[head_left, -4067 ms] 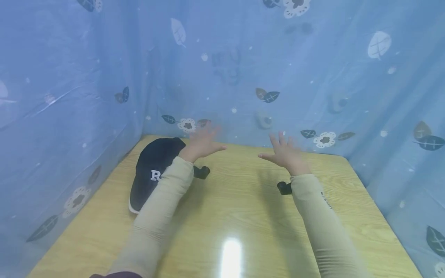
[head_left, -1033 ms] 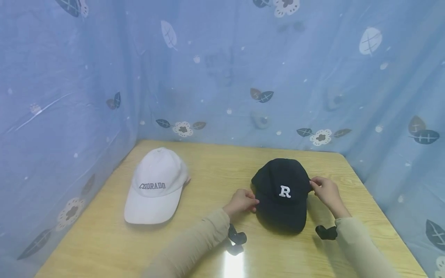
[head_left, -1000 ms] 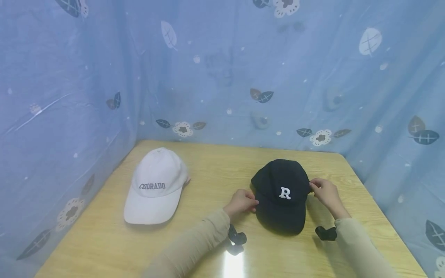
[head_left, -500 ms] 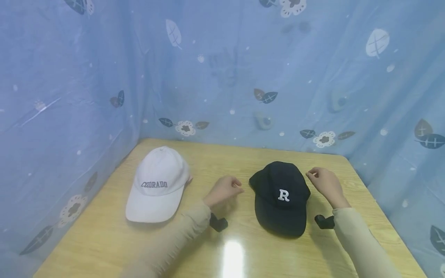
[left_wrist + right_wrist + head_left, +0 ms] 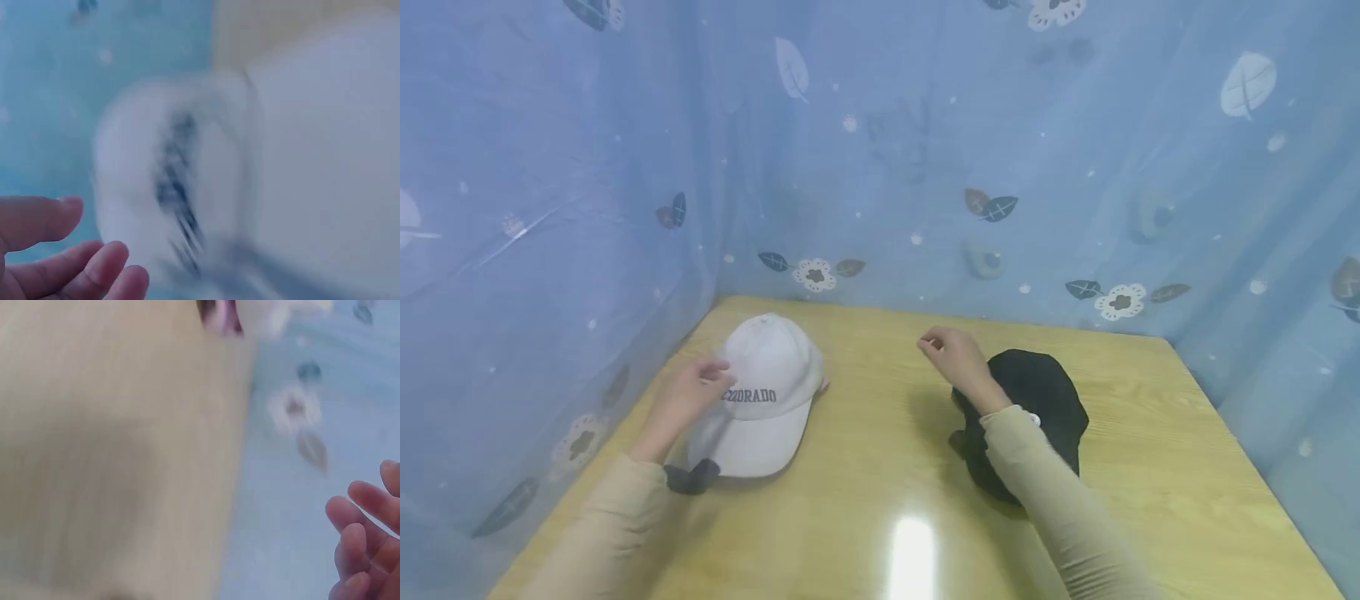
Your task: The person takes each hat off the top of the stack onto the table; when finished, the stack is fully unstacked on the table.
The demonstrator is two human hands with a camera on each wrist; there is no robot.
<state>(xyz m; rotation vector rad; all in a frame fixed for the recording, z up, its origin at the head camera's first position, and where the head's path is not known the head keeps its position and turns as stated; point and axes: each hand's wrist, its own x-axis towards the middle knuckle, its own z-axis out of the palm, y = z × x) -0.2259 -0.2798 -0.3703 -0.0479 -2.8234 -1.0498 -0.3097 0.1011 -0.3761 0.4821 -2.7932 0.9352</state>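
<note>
A white cap (image 5: 771, 350) lettered COLORADO sits on the left of the table with its brim towards me. My left hand (image 5: 681, 402) hovers by the cap's left side, loosely bent fingers holding nothing; in the left wrist view its fingertips (image 5: 115, 259) appear apart from the blurred cap. To the right lies a black cap (image 5: 1045, 387), partly hidden by my right forearm, which also covers most of its white letter. Above the table between the two caps is my right hand (image 5: 958, 362), holding nothing, its fingers (image 5: 353, 540) loosely curled in the right wrist view.
The wood-grain table (image 5: 865, 433) has a blue patterned curtain (image 5: 880, 150) behind it and on both sides. A small black device (image 5: 692, 477) shows at my left wrist, and part of another (image 5: 957, 443) at the right.
About four seconds ago the black cap lay at the left, with no white cap visible. One second ago both hands held the black cap at right; they have let go and moved left.
</note>
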